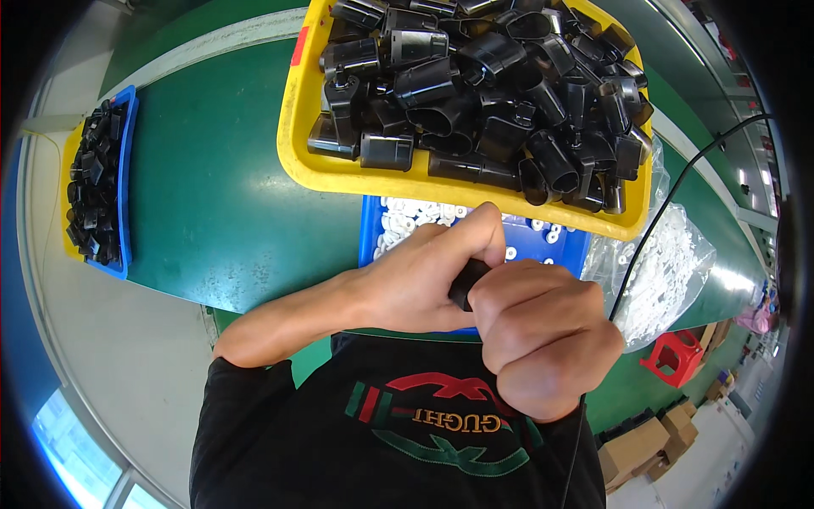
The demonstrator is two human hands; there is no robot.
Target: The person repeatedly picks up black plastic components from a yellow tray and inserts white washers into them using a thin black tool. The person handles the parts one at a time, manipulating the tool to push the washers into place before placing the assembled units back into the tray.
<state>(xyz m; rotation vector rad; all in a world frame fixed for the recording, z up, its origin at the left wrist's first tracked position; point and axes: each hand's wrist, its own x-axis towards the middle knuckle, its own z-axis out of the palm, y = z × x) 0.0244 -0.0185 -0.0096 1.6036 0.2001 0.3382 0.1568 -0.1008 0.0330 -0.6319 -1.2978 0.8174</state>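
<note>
My left hand [424,276] and my right hand [543,335] are pressed together close to my chest, both closed around one small black plastic part [465,284]. Only a short end of the part shows between the left thumb and the right fingers. Just beyond my hands stands a blue bin [370,229] with several small white rings [407,216]. Behind it a yellow tray [297,144] is heaped with several black plastic tube-shaped housings [483,85].
A green conveyor belt [220,195] runs under the trays. At the left edge a blue and yellow bin [125,170] holds small black parts. A clear bag of white pieces [670,263] lies at the right, with a black cable [653,229] over it. A red stool [674,356] and cardboard boxes [644,445] stand on the floor.
</note>
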